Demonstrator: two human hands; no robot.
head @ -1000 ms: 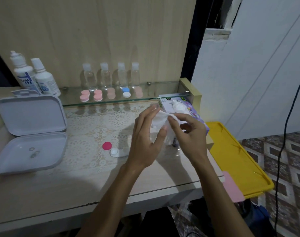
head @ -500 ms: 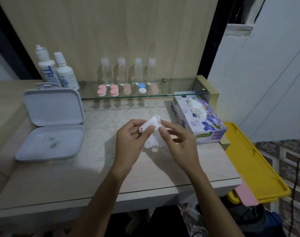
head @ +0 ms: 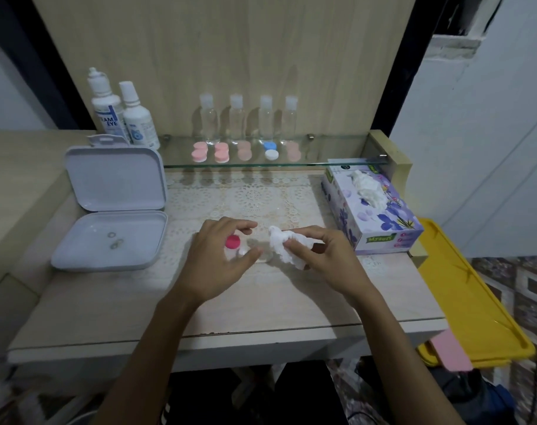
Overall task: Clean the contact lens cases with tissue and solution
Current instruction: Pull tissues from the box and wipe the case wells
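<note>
Between hands (head: 261, 253) on pale wooden surface (head: 261, 305): clear open contact lens case (head: 255, 251), magenta round cap (head: 232, 241) beside it. Left hand (head: 221, 262) over case, fingers loosely spread; contact unclear. Right hand (head: 325, 256) pinches crumpled white tissue (head: 284, 245). Purple floral tissue box (head: 371, 210) beyond right hand.

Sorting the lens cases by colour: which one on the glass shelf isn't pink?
The blue-and-white case, fourth from the left on the glass shelf, in front of the third clear bottle. The other four cases there are all pink.
</note>
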